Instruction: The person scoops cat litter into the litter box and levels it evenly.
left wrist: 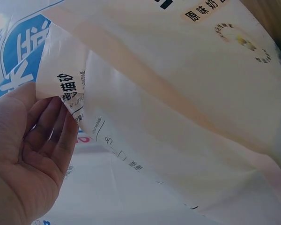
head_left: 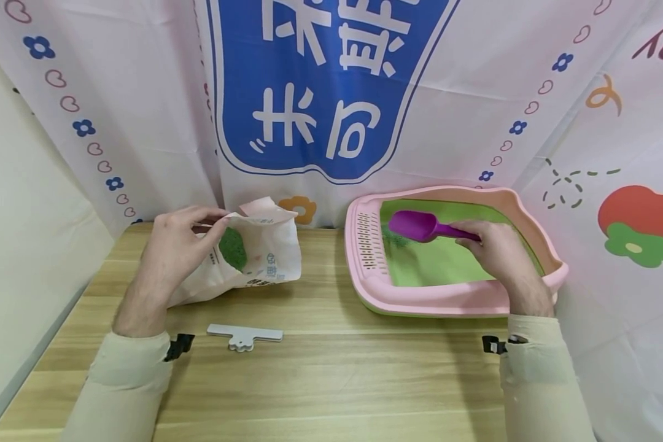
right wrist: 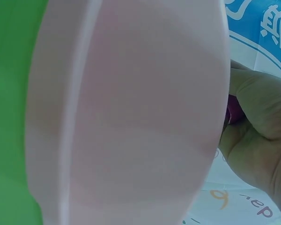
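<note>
At the left of the head view, my left hand [head_left: 179, 248] pinches the upper edge of an opened paper bag of cat litter [head_left: 276, 252]. Green litter granules [head_left: 232, 248] show inside its mouth. The left wrist view has the hand [left wrist: 33, 145] with fingers curled at the bag's printed edge [left wrist: 65, 65]. My right hand [head_left: 497, 248] grips a purple scoop [head_left: 414, 226] by its handle, over a pink-rimmed litter box [head_left: 447, 301] with a green base. A few green granules [head_left: 400, 239] lie in the box near its slotted side. In the right wrist view the rim [right wrist: 145, 112] hides most of the scoop.
A white sealing clip [head_left: 245, 335] lies on the wooden table [head_left: 331, 380] in front of the bag. Printed cloth [head_left: 160, 92] hangs behind the table and along the right side. The slotted grid [head_left: 368, 242] forms the box's left side.
</note>
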`<state>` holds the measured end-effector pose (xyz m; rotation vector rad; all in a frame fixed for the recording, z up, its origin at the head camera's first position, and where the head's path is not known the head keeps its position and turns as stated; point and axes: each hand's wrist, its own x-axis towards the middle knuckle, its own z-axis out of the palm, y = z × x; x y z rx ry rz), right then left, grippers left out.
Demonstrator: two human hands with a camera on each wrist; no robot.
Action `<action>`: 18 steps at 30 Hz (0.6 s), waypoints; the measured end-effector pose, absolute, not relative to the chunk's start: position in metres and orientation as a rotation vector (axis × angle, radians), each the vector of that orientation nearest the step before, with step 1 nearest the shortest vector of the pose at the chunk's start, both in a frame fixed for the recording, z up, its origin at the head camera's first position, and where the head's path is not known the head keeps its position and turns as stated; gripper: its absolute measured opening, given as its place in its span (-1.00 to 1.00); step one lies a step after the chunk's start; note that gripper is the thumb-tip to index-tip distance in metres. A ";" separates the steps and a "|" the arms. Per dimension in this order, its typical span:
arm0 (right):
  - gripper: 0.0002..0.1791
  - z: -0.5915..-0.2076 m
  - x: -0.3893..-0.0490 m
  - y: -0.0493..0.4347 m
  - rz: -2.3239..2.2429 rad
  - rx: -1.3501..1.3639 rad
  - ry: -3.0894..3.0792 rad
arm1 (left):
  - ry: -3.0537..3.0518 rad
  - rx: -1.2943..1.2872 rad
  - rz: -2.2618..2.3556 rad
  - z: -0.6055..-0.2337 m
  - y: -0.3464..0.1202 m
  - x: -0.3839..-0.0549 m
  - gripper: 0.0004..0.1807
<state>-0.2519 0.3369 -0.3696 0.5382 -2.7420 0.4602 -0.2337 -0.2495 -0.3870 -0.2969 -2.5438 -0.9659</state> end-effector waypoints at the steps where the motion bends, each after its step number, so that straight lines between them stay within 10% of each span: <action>1: -0.67 -0.371 -0.252 0.336 0.473 0.541 -2.739 | -2.540 -0.296 -0.962 -0.388 -0.250 -0.234 -0.72; 18: -0.66 -0.365 -0.246 0.318 0.581 0.523 -2.705 | -2.533 -0.270 -0.984 -0.389 -0.252 -0.234 -0.71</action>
